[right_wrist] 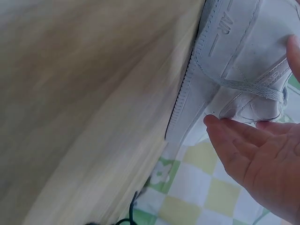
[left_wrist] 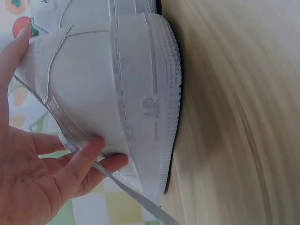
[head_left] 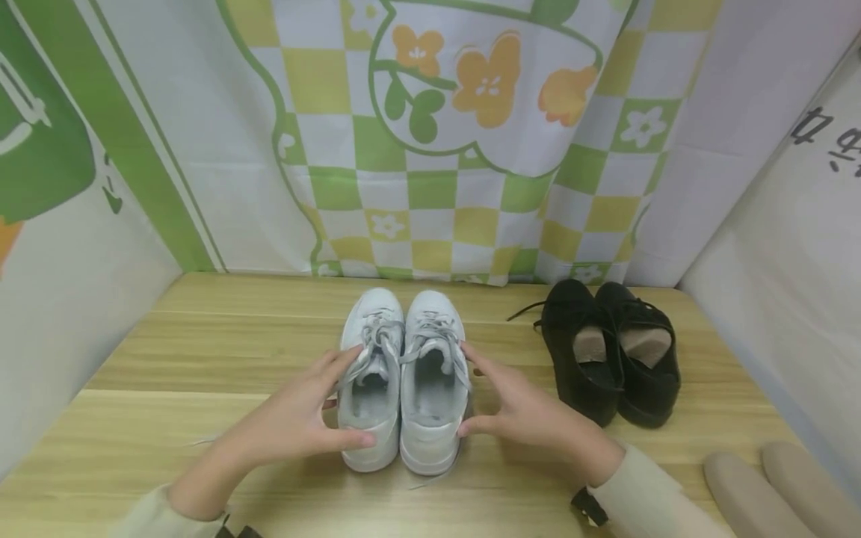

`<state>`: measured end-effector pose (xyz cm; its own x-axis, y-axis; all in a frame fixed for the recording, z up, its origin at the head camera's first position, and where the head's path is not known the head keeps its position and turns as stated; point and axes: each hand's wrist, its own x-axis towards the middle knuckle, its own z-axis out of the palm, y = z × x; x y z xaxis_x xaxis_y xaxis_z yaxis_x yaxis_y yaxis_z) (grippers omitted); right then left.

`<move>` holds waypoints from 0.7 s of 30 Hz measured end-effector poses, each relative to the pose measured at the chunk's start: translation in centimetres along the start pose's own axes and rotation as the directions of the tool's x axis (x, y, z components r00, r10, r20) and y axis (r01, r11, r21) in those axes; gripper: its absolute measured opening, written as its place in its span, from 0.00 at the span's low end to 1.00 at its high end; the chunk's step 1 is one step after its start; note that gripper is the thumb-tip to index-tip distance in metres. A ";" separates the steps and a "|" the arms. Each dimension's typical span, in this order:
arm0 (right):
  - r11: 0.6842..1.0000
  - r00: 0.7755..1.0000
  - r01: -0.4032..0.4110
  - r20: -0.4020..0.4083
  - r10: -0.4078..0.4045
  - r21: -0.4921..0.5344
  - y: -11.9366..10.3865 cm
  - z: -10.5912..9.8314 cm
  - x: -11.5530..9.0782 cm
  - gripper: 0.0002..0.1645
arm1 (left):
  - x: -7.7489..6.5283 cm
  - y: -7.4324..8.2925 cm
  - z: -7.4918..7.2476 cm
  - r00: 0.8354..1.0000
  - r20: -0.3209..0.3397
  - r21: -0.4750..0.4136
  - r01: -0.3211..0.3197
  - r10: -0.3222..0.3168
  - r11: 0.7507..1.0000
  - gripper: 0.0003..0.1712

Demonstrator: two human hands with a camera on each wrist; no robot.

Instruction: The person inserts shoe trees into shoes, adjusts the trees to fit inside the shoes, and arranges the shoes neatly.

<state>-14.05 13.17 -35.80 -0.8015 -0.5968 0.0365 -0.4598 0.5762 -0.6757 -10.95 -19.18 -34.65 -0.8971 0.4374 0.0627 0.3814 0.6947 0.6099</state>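
Note:
Two white lace-up sneakers stand side by side on the wooden surface, toes toward the back cloth. My left hand [head_left: 289, 418] lies along the outer side of the left sneaker [head_left: 373, 452], thumb by the heel and fingertips touching its side near the lace in the left wrist view. A loose grey lace [left_wrist: 136, 194] runs past those fingers. On the other side, my right hand [head_left: 531, 411] has its fingers extended along the right sneaker [head_left: 430, 452], thumb near the heel. In the right wrist view, a lace [right_wrist: 248, 86] hangs over that sneaker's side, close to the fingertips.
A pair of black lace-up shoes [head_left: 581, 381] stands on the wooden surface [head_left: 222, 336] to the right. Beige footwear [head_left: 747, 493] sits at the front right corner. A patterned cloth [head_left: 430, 187] hangs behind, and pale walls flank both sides.

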 end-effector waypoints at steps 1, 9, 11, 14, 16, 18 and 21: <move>1.000 1.000 0.003 -0.002 -0.003 -0.006 0.1 -0.1 -0.2 0.64 | 0.1 0.1 0.1 1.000 0.002 0.001 -0.003 0.003 1.000 0.66; 1.000 1.000 -0.015 -0.019 0.015 -0.023 0.9 -1.2 -1.6 0.66 | 1.1 1.0 1.0 1.000 0.024 0.011 -0.017 0.017 1.000 0.67; 1.000 1.000 -0.012 -0.026 0.011 -0.024 1.2 -1.3 -2.0 0.66 | 1.4 1.2 1.2 0.999 0.030 0.015 -0.021 0.020 1.000 0.67; 1.000 0.999 -0.006 -0.035 0.005 -0.013 1.6 -1.6 -2.5 0.66 | 1.8 1.5 1.5 0.999 0.041 0.015 -0.023 0.022 1.000 0.68; 1.000 0.999 0.003 -0.042 -0.004 -0.014 1.9 -1.7 -2.9 0.66 | 2.0 1.7 1.7 0.999 0.048 0.014 -0.023 0.022 1.000 0.68; 1.000 0.999 0.008 -0.049 -0.008 -0.016 2.1 -1.9 -3.2 0.65 | 2.3 2.0 1.8 0.998 0.053 0.009 -0.025 0.024 1.000 0.68; 0.999 0.998 0.014 -0.054 -0.016 -0.030 2.5 -2.3 -3.6 0.64 | 2.6 2.4 2.1 0.998 0.051 0.019 -0.042 0.041 0.999 0.68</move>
<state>-13.20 18.00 -35.97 -0.8137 -0.5747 0.0872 -0.4825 0.5842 -0.6525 -11.93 -15.17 -34.64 -0.8682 0.4941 0.0468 0.4227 0.6867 0.5914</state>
